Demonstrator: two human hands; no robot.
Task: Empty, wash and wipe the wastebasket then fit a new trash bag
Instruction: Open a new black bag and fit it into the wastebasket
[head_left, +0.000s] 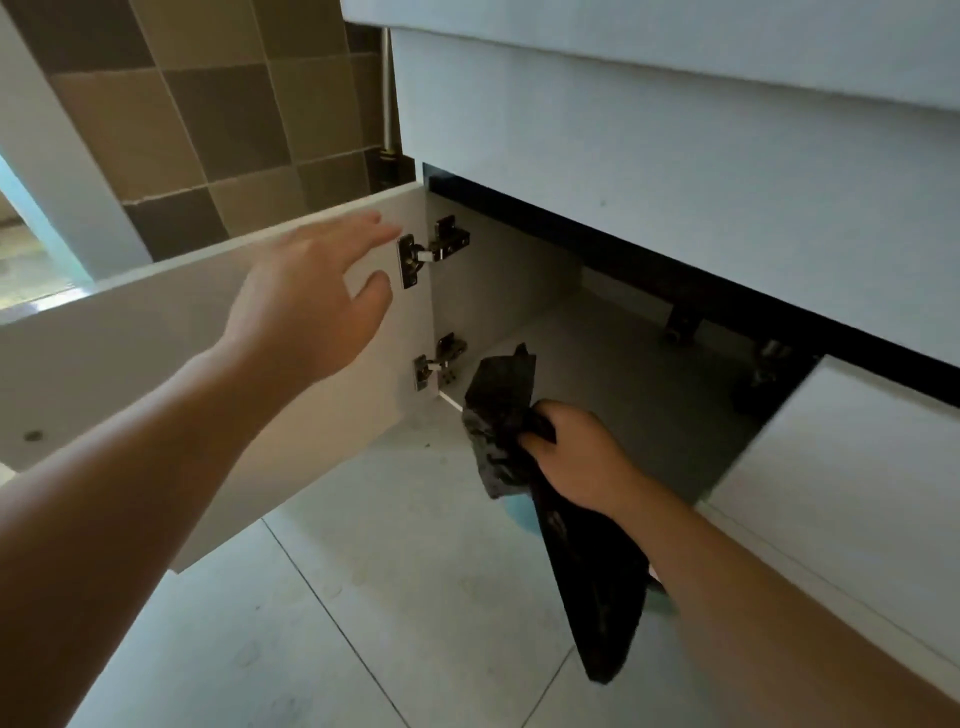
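Note:
My right hand (576, 452) grips a black trash bag (587, 582) in front of the open cabinet under the sink. The bag is crumpled at the top and hangs down past my forearm toward the floor. A bit of a light blue object (519, 512) shows behind the bag; I cannot tell whether it is the wastebasket. My left hand (306, 296) is spread open, fingers apart, beside the inner face of the open white cabinet door (130, 374), close to its upper hinge (415, 257).
The cabinet interior (597, 374) looks bare, with pipe fittings (680, 325) at the back right. A second white door (857, 467) stands at the right. Above hangs the white vanity front (675, 130). Brown wall tiles (218, 114) rise at the left, pale floor tiles (363, 597) lie below.

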